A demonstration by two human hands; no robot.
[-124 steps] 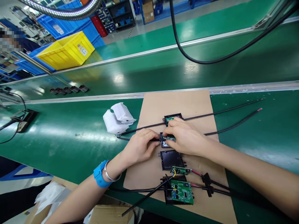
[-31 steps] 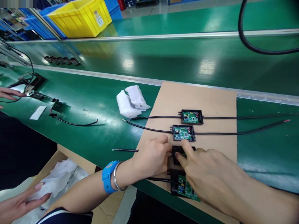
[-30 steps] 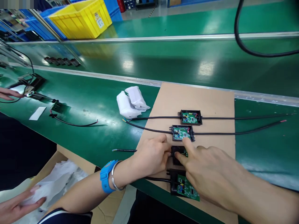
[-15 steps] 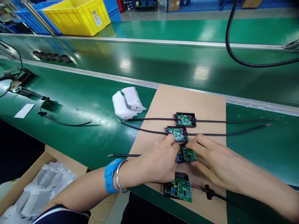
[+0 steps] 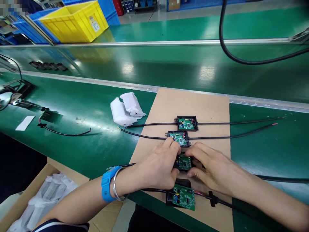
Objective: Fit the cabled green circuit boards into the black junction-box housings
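A green circuit board sits in a small black case on the cardboard sheet, between my two hands. My left hand grips its left side, thumb at the near edge and fingers at the far edge. From the right, my right hand closes thumb and fingertips round the other end. The fingers hide much of the case rim. Nearer to me, another circuit board rests tilted over its black case, with cables at both ends. Beyond my hands lie two black cases with boards seated inside, the nearer case and the farther case.
Two white wrapped packets lie left of the cardboard sheet. A cabled board and a white slip are farther left. An open carton holds wrapped pieces. A yellow bin stands behind; a black cable hangs at right.
The board between my hands has shifted slightly left and sits flatter in its case. My right fingers have moved left with it. The whole view has shifted a little.
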